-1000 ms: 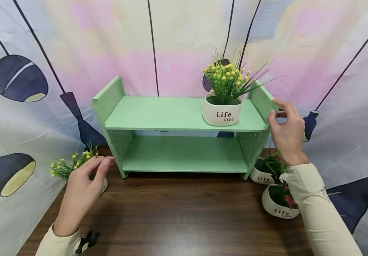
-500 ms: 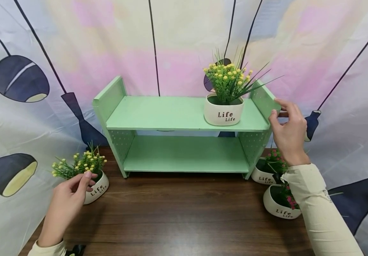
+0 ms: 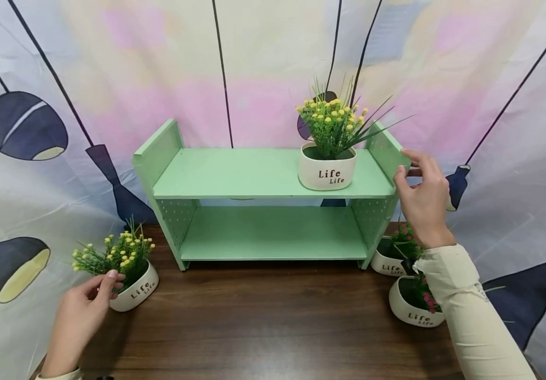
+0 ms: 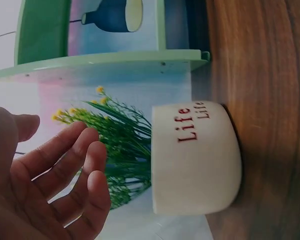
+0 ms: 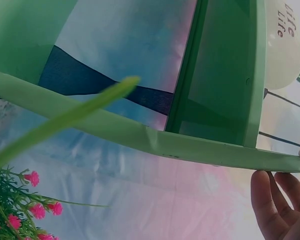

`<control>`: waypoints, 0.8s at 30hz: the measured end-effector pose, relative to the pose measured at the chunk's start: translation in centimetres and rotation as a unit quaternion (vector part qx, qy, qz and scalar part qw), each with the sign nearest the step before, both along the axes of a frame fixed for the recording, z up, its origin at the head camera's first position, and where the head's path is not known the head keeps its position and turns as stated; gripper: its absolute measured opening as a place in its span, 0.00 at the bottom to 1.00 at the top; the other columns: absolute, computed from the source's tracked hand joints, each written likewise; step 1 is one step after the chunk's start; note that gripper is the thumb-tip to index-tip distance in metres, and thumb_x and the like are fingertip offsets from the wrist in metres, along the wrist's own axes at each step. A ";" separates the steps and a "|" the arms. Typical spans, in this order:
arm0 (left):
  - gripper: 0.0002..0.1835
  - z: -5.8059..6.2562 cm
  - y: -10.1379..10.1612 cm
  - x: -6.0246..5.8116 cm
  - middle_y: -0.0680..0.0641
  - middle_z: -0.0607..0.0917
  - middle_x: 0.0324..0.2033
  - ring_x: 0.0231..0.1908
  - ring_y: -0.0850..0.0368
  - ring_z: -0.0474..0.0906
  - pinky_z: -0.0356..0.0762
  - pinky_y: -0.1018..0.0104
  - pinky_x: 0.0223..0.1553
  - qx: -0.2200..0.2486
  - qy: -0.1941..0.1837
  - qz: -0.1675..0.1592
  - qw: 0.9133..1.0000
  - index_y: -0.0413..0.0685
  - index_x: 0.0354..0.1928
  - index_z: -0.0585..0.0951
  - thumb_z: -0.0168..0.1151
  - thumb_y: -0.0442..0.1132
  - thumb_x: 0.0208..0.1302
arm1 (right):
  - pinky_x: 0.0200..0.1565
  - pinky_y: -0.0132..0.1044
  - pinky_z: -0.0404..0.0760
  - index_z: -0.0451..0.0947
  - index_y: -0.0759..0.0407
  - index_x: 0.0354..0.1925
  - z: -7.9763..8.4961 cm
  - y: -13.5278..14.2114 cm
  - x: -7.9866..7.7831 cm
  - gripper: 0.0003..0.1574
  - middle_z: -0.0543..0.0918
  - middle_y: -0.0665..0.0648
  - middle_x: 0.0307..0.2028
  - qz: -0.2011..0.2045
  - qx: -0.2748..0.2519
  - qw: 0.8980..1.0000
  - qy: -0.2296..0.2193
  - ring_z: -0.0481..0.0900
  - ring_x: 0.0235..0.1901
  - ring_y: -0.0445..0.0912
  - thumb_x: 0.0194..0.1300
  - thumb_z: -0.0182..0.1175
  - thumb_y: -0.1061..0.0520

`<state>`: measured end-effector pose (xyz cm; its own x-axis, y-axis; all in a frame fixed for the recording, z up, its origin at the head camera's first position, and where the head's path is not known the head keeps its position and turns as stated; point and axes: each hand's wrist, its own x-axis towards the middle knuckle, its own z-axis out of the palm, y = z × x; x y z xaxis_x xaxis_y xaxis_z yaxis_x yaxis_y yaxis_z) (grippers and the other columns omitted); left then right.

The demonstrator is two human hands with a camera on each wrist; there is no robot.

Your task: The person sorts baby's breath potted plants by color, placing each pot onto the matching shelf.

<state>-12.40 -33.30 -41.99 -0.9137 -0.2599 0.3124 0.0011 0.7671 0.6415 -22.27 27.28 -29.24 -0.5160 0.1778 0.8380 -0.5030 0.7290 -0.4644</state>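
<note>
Far left, here's the left hand (image 3: 83, 307): fingers loosely bent, thumb standing apart, a clear gap between them, nothing in the grasp. It's right up by the yellow-flowered pot (image 3: 136, 290), a white one lettered "Life", upright on the tabletop (image 3: 254, 316). The left-wrist view has the fingertips in front of the greenery and apart from the pot's wall; whether they brush a leaf, I can't tell.

Across to the middle, and there's the green shelf (image 3: 273, 232), two tiers, standing on the tabletop before a painted backdrop (image 3: 273, 63). Up top, towards the right end, sits a second yellow-flowered planter (image 3: 327, 173), upright, grass blades fanning out over the side panel.

And on the right, the right hand (image 3: 423, 196) has hold of that panel's front edge! Fingertips on the outer face, a sliver of thumb showing on the inner side in the right-wrist view: a pinch grip. Below it, two pink-flowered pots, the rear one (image 3: 388, 262) beside the shelf's foot, the front one (image 3: 412, 310) nearer, partly behind the sleeve (image 3: 477, 316).
</note>
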 end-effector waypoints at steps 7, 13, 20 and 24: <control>0.16 -1.3 -0.8 -0.3 0.45 0.89 0.26 0.22 0.73 0.71 0.66 0.69 0.21 -0.052 0.037 0.016 0.998 0.37 0.49 0.89 0.64 0.45 0.78 | 0.37 0.16 0.71 0.82 0.59 0.65 -0.1 -0.1 -0.1 0.23 0.84 0.70 0.50 -0.003 0.002 1.000 0.007 0.81 0.41 0.42 0.76 0.58 0.65; 0.10 -1.9 -1.2 -0.9 0.45 0.84 0.25 0.20 0.68 0.66 0.62 0.66 0.19 -0.074 0.045 0.011 0.996 0.40 0.49 0.90 0.69 0.38 0.72 | 0.37 0.17 0.71 0.82 0.58 0.65 0.0 0.0 0.1 0.23 0.83 0.68 0.50 -0.008 -0.005 1.000 -0.002 0.73 0.41 0.27 0.76 0.58 0.65; 0.12 -2.5 -1.6 -1.3 0.45 0.83 0.26 0.20 0.62 0.70 0.64 0.63 0.19 -0.091 -0.003 0.003 0.996 0.36 0.50 0.89 0.70 0.37 0.70 | 0.37 0.15 0.71 0.81 0.60 0.65 -0.1 0.2 0.1 0.23 0.83 0.70 0.50 0.005 -0.002 1.000 0.000 0.84 0.43 0.52 0.76 0.58 0.66; 0.14 -2.7 -2.0 -1.4 0.44 0.85 0.28 0.22 0.57 0.72 0.66 0.62 0.21 -0.082 -0.058 0.004 0.995 0.34 0.51 0.88 0.68 0.37 0.71 | 0.36 0.15 0.70 0.81 0.60 0.65 -0.1 0.2 -0.1 0.22 0.83 0.70 0.52 0.010 0.003 1.000 0.001 0.85 0.44 0.61 0.76 0.58 0.65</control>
